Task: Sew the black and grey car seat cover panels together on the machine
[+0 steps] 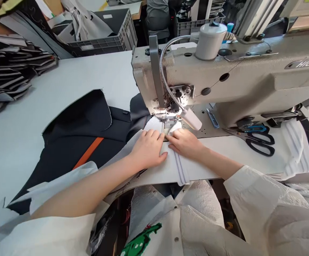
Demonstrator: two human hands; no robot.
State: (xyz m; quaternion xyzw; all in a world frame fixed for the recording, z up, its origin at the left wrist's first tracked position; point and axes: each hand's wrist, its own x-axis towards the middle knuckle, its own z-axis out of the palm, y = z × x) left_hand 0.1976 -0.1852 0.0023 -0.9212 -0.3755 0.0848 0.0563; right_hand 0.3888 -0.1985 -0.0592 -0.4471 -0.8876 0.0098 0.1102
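My left hand (149, 148) lies over the light mesh edge of a large dark fabric piece (71, 135), just in front of the sewing machine's needle area. Its fingers are stretched forward, with the thumb out to the side. Close beside it, my right hand (185, 143) has its fingers closed around a white strip with purple stripes (180, 167). The strip's lower end hangs over the table's front edge. Above both hands is the head of the sewing machine (167, 67), where a small lamp (190, 119) lights the presser foot. An orange band (88, 153) crosses the dark fabric.
Black-handled scissors (258, 138) and blue thread snips (212, 118) lie to the right, near a folded striped strip (297, 149). A stack of dark pieces (12, 67) is at the left. Behind the table (47, 96) stands a grey crate (129, 30); a seated person (157, 17) is farther back.
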